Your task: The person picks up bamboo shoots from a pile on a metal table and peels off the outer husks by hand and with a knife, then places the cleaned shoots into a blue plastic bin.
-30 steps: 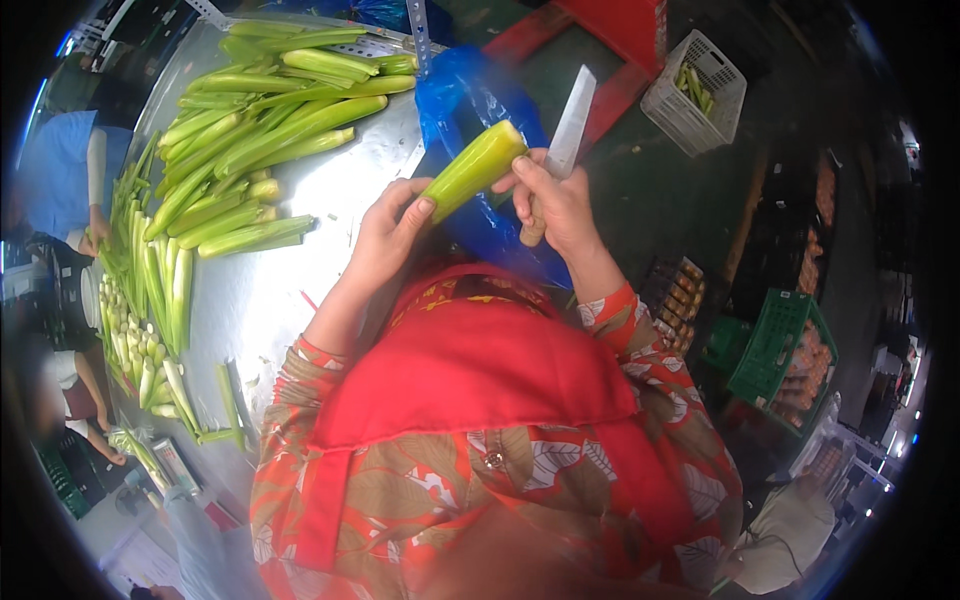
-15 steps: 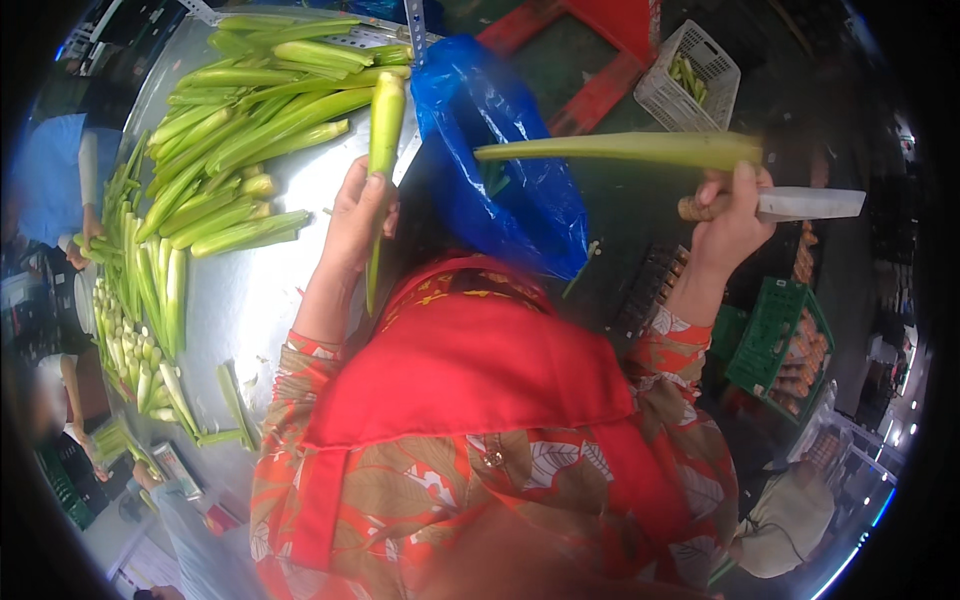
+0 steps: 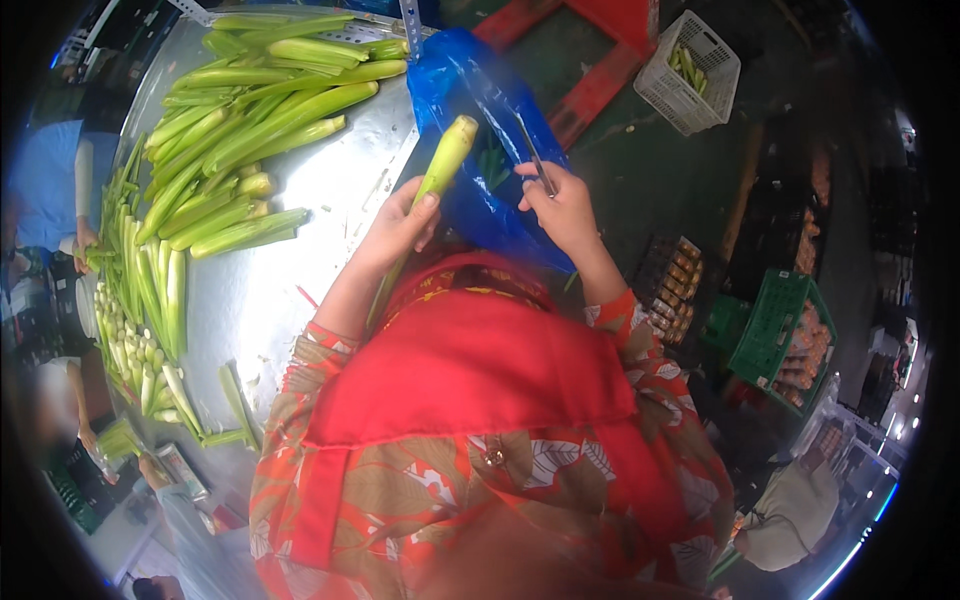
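A pale green water bamboo shoot stands tilted in my left hand, its thick cut end up and its thin tail hanging below my fist. Close by on the right, my right hand is closed round a knife, whose blade shows nearly edge-on and points up and away. Beneath and between both hands, a blue plastic bag hangs open at the table's side. Several unpeeled shoots lie heaped on the metal table to the left.
Small trimmed shoots are piled at the table's left side. A white crate with shoots stands on the floor at the far right, near a red metal frame. Green crate sits right. Other people work at the left.
My right hand has come in leftward with the knife, and the long husk leaf is gone from it. My left hand has shifted right, tilting the shoot toward the bag.
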The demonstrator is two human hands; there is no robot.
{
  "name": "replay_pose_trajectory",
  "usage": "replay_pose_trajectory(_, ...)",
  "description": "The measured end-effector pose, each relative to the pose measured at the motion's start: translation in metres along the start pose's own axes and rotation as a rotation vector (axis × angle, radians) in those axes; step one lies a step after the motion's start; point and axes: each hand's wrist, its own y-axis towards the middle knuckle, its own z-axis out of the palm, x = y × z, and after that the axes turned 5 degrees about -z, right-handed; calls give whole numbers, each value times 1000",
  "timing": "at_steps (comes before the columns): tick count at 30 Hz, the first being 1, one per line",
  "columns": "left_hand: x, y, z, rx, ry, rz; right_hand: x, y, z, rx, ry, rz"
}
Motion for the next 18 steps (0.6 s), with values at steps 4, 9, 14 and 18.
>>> replay_pose_trajectory(4, 10, 2, 1, 22, 177, -99, -8, 4, 15, 87, 4, -59)
replay_pose_trajectory(9, 7, -1, 11, -41, 374, -92, -16, 9, 24, 80, -215, -104)
replay_pose_trajectory(14, 18, 3, 11, -72, 494, -42, -18, 6, 28, 34, -258, -58)
replay_pose_trajectory(18, 22, 4, 11, -56, 517, -32, -23, 4, 27, 27, -283, -69)
